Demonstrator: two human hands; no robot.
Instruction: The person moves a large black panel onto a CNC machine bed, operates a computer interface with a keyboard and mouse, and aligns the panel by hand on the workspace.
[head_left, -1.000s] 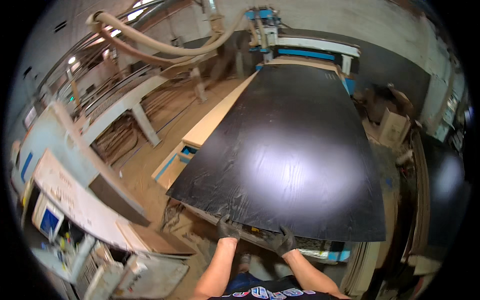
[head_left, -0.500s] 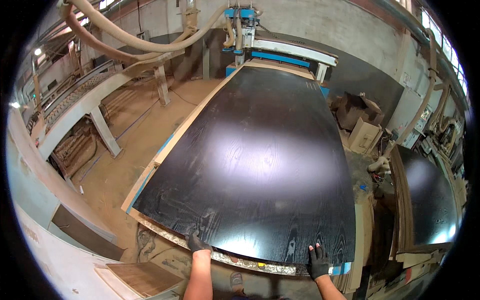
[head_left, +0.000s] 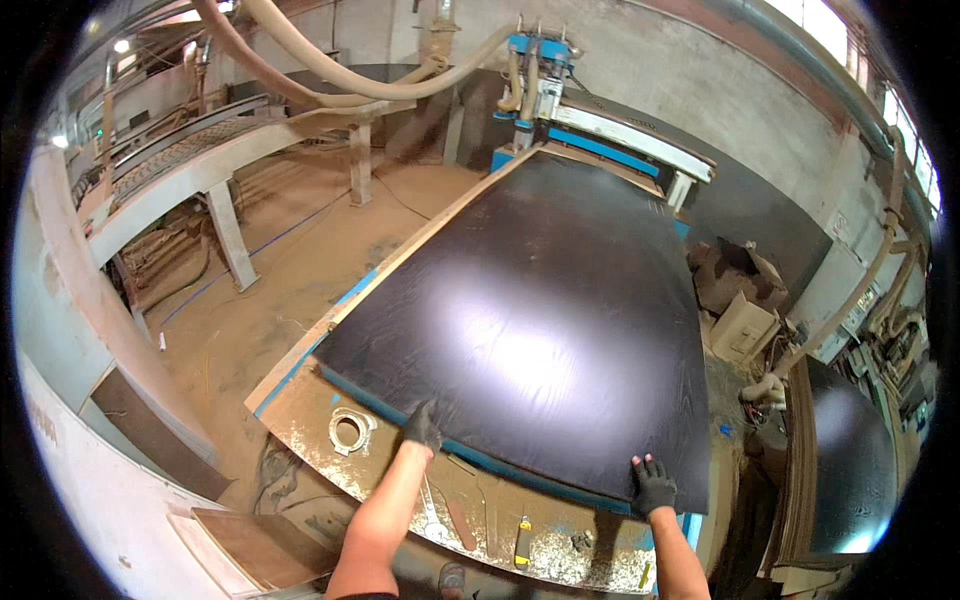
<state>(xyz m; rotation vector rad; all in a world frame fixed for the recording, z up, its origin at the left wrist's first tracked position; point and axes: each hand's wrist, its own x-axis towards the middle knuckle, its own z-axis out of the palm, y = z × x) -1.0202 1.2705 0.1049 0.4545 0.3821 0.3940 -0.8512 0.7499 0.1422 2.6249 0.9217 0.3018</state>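
Big black panel being seated flat on the router bed, both gloved hands at its near edge.

The panel (head_left: 540,320) covers nearly the whole bed (head_left: 330,395), its far end up under the blue gantry (head_left: 600,130) and its near edge just short of the crusted front ledge (head_left: 470,510). The left hand (head_left: 422,428) presses fingers-down on the near left of that edge; the right hand (head_left: 654,485) lies spread flat by the near right corner. Neither grips anything. To my eye, even pressure from both palms would keep the sheet square to the bed's long side. A yellow-handled tool (head_left: 523,540) lies on the ledge between the arms.
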